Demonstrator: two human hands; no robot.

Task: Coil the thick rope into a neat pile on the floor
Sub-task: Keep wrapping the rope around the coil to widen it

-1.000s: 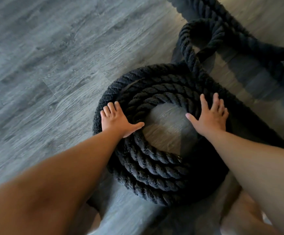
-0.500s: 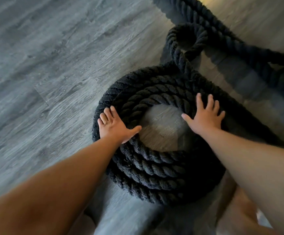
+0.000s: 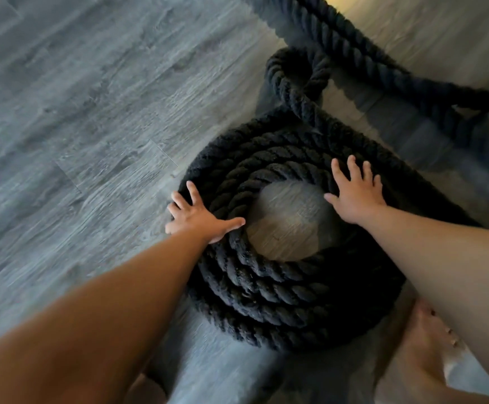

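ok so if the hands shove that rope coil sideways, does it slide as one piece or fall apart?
Probably slumps rather than slides whole: the rope coil is loose stacked turns, nothing binding them. It looks thick and dense, so likely heavy. The twisted strands look rough, so it may grip the wood-look floor. The uncoiled tail would likely drag too. The left hand and right hand rest flat on top.

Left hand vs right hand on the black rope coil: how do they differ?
The left hand lies on the thick black twisted rope coil's outer left edge, thumb pointing inward; the right hand sits on the inner turns at the far right. The left fingers splay wider. Both are open, flat, palms down, gripping nothing.
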